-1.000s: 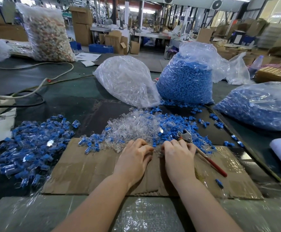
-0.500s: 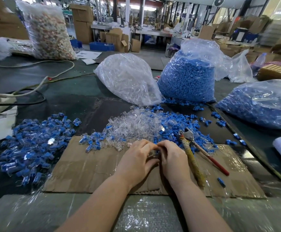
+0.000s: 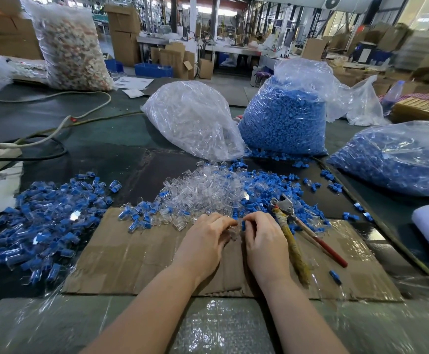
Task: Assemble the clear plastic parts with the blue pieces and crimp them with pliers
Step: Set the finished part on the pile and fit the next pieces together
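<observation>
Over the cardboard sheet [image 3: 136, 254], left hand [image 3: 203, 244] pinches a clear plastic part [image 3: 233, 232]; right hand [image 3: 264, 238] pinches a blue piece [image 3: 243, 224] against it. Both seem light, rigid, slippery; grip their sides. Pliers [image 3: 288, 233] lie at three o'clock.

Cardboard sheet [image 3: 142, 254]: brown corrugated, matt, creased, right part under glossy crinkled film. Landmark for the rest. Just beyond its far edge: clear plastic parts [image 3: 203, 187], glassy, shiny, mixed with blue pieces [image 3: 264, 182], opaque matt plastic. Left of it: assembled pile [image 3: 47, 218], blue inside clear shells, glinting. On its right part: pliers [image 3: 288, 213], dull bare-metal head, one handle wrapped in frayed yellowish cloth or tape, rough; other handle smooth red coating. Far beyond it: bags [image 3: 195, 118] of thin glossy wrinkled plastic film. Table [image 3: 106, 139] around it: dark green, slight sheen; near edge covered in shiny wrinkled wrap.
</observation>
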`<state>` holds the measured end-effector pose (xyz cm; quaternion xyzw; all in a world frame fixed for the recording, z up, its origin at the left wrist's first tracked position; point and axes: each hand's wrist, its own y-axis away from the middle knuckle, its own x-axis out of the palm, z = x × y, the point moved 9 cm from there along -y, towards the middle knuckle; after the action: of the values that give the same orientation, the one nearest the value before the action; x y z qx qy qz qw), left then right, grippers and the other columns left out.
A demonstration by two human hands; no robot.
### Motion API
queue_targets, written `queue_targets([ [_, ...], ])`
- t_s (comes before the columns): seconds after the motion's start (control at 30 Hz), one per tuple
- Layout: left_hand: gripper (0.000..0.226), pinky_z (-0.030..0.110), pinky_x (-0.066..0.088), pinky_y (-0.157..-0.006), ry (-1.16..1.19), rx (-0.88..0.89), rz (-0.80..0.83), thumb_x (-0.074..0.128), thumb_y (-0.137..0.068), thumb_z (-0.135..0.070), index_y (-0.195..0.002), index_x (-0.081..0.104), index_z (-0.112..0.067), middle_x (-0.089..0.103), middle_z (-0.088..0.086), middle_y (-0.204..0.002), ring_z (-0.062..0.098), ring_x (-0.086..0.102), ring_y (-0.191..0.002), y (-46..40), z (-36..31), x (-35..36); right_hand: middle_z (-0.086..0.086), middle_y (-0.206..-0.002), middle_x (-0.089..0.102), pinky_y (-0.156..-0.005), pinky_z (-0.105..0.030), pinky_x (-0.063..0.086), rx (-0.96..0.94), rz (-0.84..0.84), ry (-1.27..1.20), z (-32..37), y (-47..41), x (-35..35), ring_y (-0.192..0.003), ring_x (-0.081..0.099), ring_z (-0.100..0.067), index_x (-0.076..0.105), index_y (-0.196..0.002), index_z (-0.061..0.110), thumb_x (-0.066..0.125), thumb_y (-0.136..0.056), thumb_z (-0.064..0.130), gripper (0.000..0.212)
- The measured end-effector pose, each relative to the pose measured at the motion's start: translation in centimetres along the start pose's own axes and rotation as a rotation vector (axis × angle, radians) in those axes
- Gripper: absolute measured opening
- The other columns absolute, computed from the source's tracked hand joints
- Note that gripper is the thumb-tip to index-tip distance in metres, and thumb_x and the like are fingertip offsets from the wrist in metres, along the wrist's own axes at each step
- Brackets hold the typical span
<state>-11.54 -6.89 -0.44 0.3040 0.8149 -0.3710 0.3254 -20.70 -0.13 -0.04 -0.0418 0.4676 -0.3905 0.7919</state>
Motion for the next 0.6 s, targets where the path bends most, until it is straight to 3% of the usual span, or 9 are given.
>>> queue_targets([
  [0.17,0.023,0.01,0.024,-0.083,-0.01,-0.006,-0.019,0.06,-0.088,-0.033,-0.107,0.062,-0.02,0.06,-0.008,-0.106,0.008,0.045,-0.098,0.1,0.1,-0.2,0.002,-0.092,0.058,-0.079,-0.027,0.041,-0.009,0.008,0.02,0.1,0.0,0.1,-0.088,0.051,-0.015,0.06,-0.094,0.012,0.05,-0.094,0.015,0.01],
  [0.3,0.022,0.005,0.026,-0.082,0.027,-0.032,-0.03,0.062,-0.088,-0.027,-0.109,0.062,-0.02,0.058,-0.008,-0.107,0.0,0.042,-0.092,0.2,0.3,-0.4,0.005,-0.09,0.056,-0.076,-0.024,0.038,-0.014,0.006,0.03,0.2,0.0,0.0,-0.086,0.051,-0.013,0.059,-0.094,0.013,0.05,-0.095,0.016,0.01],
  [0.43,0.028,0.009,0.04,-0.084,0.094,-0.086,-0.06,0.059,-0.09,-0.016,-0.118,0.061,-0.018,0.051,-0.011,-0.115,0.001,0.054,-0.088,0.3,0.6,-0.9,0.004,-0.091,0.058,-0.075,-0.022,0.036,-0.016,0.0,0.033,0.2,0.1,0.0,-0.086,0.051,-0.013,0.06,-0.095,0.013,0.05,-0.095,0.016,0.011],
  [0.53,0.03,0.014,0.043,-0.087,0.079,-0.059,-0.058,0.06,-0.09,-0.019,-0.12,0.06,-0.02,0.048,-0.011,-0.119,0.003,0.054,-0.092,0.5,0.2,-1.0,0.005,-0.091,0.058,-0.076,-0.022,0.037,-0.007,-0.006,0.021,0.1,0.1,-0.1,-0.086,0.051,-0.012,0.06,-0.095,0.013,0.05,-0.095,0.016,0.011],
  [0.6,0.032,0.014,0.036,-0.094,0.024,0.014,-0.02,0.059,-0.09,-0.025,-0.122,0.06,-0.023,0.049,-0.009,-0.121,0.005,0.048,-0.103,0.5,-0.5,-0.7,0.007,-0.09,0.056,-0.074,-0.02,0.035,0.019,-0.019,-0.013,-0.2,0.1,-0.3,-0.086,0.051,-0.011,0.061,-0.095,0.013,0.05,-0.094,0.015,0.011],
])
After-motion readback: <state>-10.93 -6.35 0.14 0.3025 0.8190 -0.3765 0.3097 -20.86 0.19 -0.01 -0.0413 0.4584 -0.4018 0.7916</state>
